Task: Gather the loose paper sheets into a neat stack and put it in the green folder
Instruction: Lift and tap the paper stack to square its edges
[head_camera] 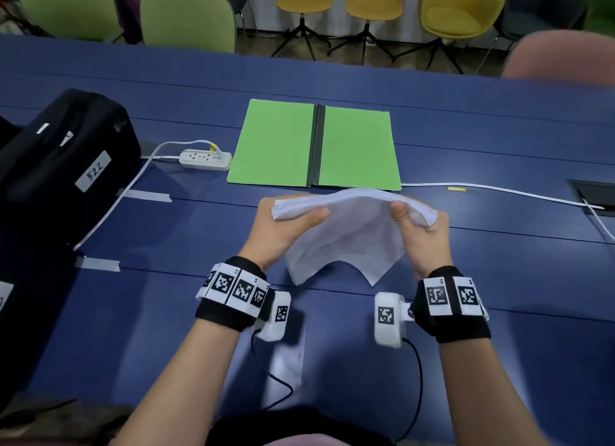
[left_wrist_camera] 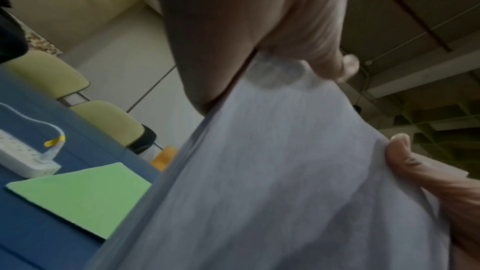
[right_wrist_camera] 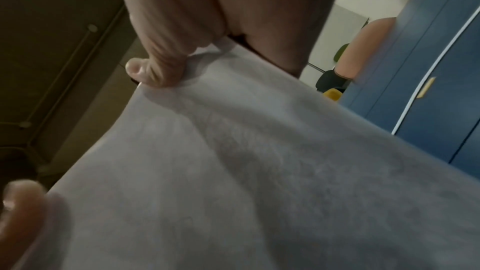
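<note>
Room: green, yellow and pink chairs [head_camera: 188, 16] line the far side of your blue counter [head_camera: 499, 139]
Counter: a black bag [head_camera: 63, 159] sits at its left edge; a white power strip [head_camera: 205, 159] lies just left of the folder, its cable running toward the bag; a second white cable [head_camera: 492, 189] runs to the right edge, with a small yellow tag [head_camera: 456, 189] beside it
Green folder: the green folder [head_camera: 357, 149] lies open and flat past your hands, dark spine in the middle; both leaves are bare
Paper sheets: the paper sheets [head_camera: 346, 236] are gathered in one bundle, held up off the counter just in front of the folder's near edge; the bundle arches upward between your hands and its lower corners hang down
Left hand: your left hand [head_camera: 283, 227] grips the bundle's left end, thumb on the near face, fingers behind
Right hand: your right hand [head_camera: 426, 237] grips the right end the same way; thumb pressed on the near face
</note>
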Tool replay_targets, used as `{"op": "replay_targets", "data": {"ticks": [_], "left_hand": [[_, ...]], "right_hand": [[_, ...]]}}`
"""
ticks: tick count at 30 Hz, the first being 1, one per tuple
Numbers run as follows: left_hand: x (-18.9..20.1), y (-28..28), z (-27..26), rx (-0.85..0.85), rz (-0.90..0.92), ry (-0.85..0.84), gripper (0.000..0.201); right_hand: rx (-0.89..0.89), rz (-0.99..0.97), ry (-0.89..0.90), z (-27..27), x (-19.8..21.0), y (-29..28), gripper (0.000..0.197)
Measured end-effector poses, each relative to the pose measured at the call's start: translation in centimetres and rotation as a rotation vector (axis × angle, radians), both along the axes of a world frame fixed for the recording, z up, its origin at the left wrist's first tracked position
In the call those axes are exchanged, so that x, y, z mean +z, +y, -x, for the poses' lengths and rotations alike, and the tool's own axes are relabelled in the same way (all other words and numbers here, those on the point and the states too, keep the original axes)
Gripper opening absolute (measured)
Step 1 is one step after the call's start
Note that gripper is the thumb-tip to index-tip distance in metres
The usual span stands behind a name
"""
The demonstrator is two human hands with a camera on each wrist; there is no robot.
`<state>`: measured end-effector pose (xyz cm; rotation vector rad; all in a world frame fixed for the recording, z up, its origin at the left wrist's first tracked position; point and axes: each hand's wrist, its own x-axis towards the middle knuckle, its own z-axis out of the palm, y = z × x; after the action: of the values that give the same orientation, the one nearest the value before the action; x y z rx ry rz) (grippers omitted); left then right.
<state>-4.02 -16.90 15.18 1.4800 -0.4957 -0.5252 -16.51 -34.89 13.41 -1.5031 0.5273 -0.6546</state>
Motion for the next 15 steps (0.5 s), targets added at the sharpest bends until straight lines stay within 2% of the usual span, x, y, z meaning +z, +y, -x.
{"op": "replay_targets", "data": {"ticks": [2,4,7,10,12,14,15], "left_hand": [[-1.5,-0.1,0.0,-0.012,-0.040,0.026,0.019],[-3.3,-0.4,-0.1,-0.005,-0.118,0.065,0.016],[-5.9,-0.7,-0.3,-0.013,-0.180,0.104,0.023],[-7.4,-0.1,-0.1,-0.008,-0.257,0.094,0.028],[-8.0,0.5,0.1,0.022,-0.220,0.165,0.023],[-8.4,1.3,0.0,0.084,-0.213,0.188,0.010],[-8.6,1.6,-0.2,0.121,-0.210,0.185,0.011]], "right_hand": [[-0.016,-0.024,0.070,0.0,-1.3,0.3,0.014],[-0.056,-0.113,0.165,0.0,-3.2,0.7,0.013],[-0.143,-0.211,0.242,-0.2,-5.3,0.8,0.029],[-0.183,-0.215,0.295,-0.7,-6.3,0.5,0.048],[-0.192,-0.195,0.289,-1.0,-6.1,0.4,0.039],[-0.182,-0.192,0.286,-1.4,-5.5,0.5,0.014],[-0.168,-0.208,0.283,-1.6,-5.3,0.5,0.007]]}}
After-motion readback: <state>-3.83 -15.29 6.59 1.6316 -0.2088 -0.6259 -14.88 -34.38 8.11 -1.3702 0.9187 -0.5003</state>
